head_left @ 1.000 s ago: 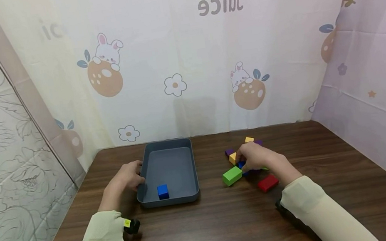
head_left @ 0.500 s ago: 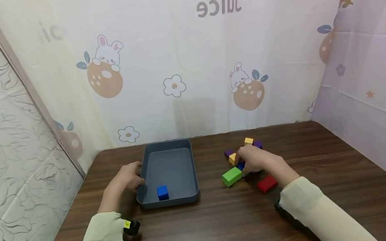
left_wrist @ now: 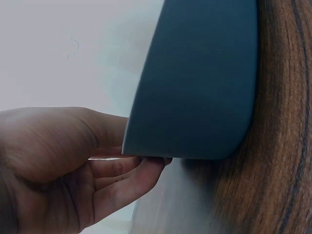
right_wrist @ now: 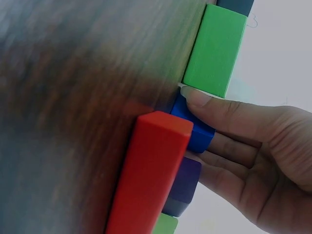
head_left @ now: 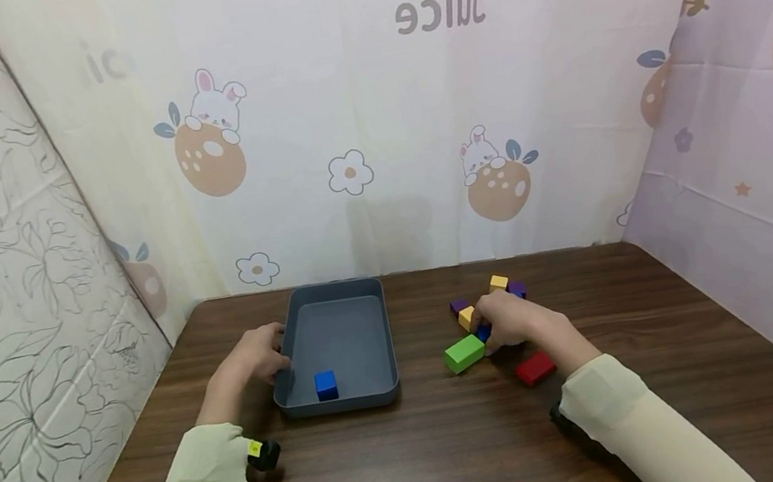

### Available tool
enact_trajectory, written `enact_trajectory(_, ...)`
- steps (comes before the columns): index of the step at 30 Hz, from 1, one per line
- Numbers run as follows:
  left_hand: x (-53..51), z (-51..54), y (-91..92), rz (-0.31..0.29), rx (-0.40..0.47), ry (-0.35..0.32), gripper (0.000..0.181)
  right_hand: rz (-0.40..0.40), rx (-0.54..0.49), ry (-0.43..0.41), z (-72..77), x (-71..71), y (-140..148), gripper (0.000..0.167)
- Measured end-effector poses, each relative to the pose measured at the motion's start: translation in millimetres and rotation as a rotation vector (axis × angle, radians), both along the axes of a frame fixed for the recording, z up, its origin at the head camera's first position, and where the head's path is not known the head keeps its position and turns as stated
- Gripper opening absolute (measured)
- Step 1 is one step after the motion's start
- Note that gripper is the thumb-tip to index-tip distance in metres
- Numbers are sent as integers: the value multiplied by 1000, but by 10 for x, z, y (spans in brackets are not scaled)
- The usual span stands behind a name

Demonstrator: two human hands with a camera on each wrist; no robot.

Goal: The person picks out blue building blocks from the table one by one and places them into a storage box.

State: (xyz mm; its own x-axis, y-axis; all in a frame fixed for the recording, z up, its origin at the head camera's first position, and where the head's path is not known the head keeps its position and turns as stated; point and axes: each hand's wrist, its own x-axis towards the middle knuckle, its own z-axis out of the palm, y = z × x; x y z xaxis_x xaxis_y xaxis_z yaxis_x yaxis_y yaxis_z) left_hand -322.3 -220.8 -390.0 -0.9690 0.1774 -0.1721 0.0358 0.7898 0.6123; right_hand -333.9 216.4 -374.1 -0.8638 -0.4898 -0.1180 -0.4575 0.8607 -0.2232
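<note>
A grey tray [head_left: 386, 342] stands on the table at centre-left, a blue cube [head_left: 326, 385] inside near its front edge. My left hand [head_left: 253, 358] grips the tray's left wall; in the left wrist view the fingers of my left hand [left_wrist: 73, 165] curl at the tray's side [left_wrist: 200, 83]. At the block pile, my right hand [head_left: 516, 316] pinches a blue block [head_left: 483, 332]. The right wrist view has my right hand [right_wrist: 253, 146] with its thumb on that blue block [right_wrist: 200, 136], between a green block [right_wrist: 214, 51] and a red one [right_wrist: 151, 170].
Beside my right hand lie a green block [head_left: 465, 353], a red block [head_left: 536, 367], yellow blocks [head_left: 498, 282] and purple blocks [head_left: 459, 306]. A patterned curtain [head_left: 373, 108] hangs behind the wooden table [head_left: 408, 473].
My right hand has shifted slightly around the blue block in the pile, its fingers closer about it. My left hand stays on the tray.
</note>
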Motion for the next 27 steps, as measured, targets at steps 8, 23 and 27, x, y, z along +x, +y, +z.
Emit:
enact_trajectory(8, -16, 6, -2, 0, -4, -1, 68, 6, 15, 7, 19, -23, -7, 31)
enact_trajectory(23, 6, -2, 14, -6, -14, 4, 68, -9, -57, 2, 238, 73, 79, 27)
enact_trajectory(27, 21, -1, 22, 1, -17, 1, 68, 4, -68, 23, 317, 93, 114, 33)
